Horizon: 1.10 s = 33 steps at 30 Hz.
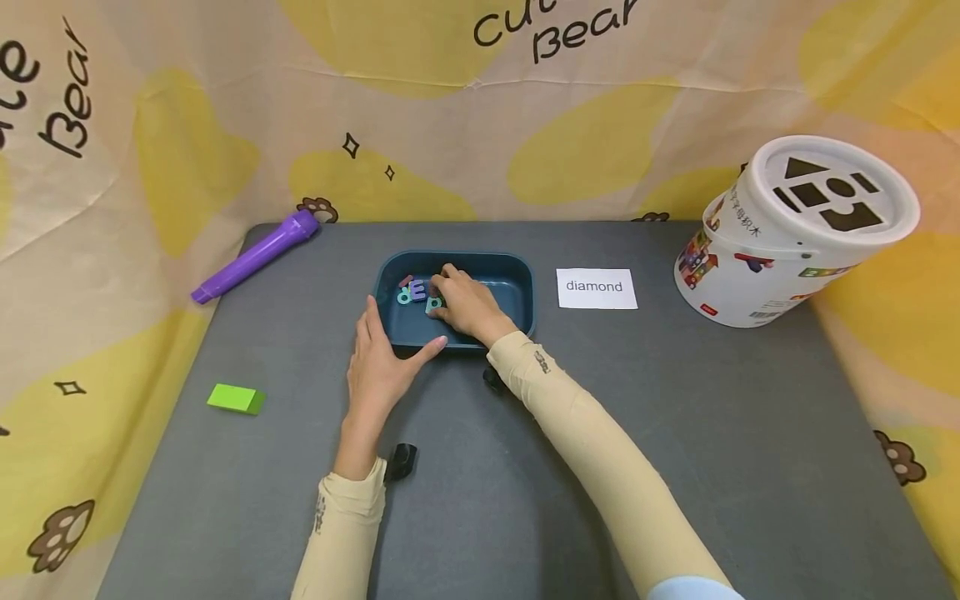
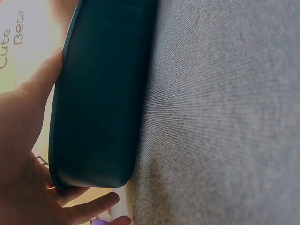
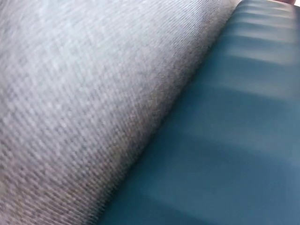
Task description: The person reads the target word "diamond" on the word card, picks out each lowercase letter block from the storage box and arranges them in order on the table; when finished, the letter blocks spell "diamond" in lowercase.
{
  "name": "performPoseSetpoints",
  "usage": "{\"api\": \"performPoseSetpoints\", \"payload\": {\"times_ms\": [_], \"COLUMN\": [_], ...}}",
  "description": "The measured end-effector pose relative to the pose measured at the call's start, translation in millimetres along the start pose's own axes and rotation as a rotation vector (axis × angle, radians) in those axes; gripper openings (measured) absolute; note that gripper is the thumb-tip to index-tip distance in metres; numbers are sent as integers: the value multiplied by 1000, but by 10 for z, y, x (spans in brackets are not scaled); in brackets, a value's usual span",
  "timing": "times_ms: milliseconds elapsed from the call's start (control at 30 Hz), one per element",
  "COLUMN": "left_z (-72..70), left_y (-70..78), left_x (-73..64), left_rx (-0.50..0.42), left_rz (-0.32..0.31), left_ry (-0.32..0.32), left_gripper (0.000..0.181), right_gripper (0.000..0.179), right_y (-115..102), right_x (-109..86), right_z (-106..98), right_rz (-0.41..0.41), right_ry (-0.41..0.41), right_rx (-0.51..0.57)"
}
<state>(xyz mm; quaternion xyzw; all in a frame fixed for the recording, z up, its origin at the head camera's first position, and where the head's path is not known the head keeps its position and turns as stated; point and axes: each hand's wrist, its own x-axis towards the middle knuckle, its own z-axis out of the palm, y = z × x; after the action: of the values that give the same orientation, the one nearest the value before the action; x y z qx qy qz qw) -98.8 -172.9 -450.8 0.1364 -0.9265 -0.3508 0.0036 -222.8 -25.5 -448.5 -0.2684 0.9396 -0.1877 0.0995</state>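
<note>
A dark blue tray (image 1: 517,287) sits mid-table, and its outer wall fills the left wrist view (image 2: 98,103) and the right wrist view (image 3: 225,140). Inside it lie small foam letters, a purple and teal pair (image 1: 412,290) and a teal letter (image 1: 433,305). My left hand (image 1: 382,367) (image 2: 28,154) rests against the tray's front-left corner, with straight fingers along the left side and the thumb along the front edge. My right hand (image 1: 468,304) reaches into the tray. Its fingers are curled down and pinch the teal letter, which they partly hide.
A purple torch-like tube (image 1: 255,254) lies at the table's back left and a green block (image 1: 236,398) at the left. A white card reading "diamond" (image 1: 597,288) lies right of the tray. A white shape-sorter bucket (image 1: 795,242) leans at the back right.
</note>
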Motion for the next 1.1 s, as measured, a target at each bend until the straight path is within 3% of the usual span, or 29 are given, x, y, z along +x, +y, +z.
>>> {"api": "performPoseSetpoints", "payload": {"times_ms": [333,600,767,900,1100], "left_z": [20,37,33,27,17], "left_y": [0,-17,-17,-12,1], "left_x": [13,22,24,23,11], "left_rx": [8,15,17,19,19], "left_rz": [-2,-6,-8,-12,-22], "left_ry": [-1,-3,-5,-7,-4], "left_gripper": [133,133,134,134,134], "right_gripper": [28,19,37,28,10], "right_y": [57,174,283,393,672], "right_x": [-111,-285,-464,-655,-981], "right_z": [-69,-202,-315,-433,-597], "right_rz": [-46,-99,-162,-165,-84], "right_ry": [-5,4,28,95,311], "right_rx": [41,316,365,357,462]}}
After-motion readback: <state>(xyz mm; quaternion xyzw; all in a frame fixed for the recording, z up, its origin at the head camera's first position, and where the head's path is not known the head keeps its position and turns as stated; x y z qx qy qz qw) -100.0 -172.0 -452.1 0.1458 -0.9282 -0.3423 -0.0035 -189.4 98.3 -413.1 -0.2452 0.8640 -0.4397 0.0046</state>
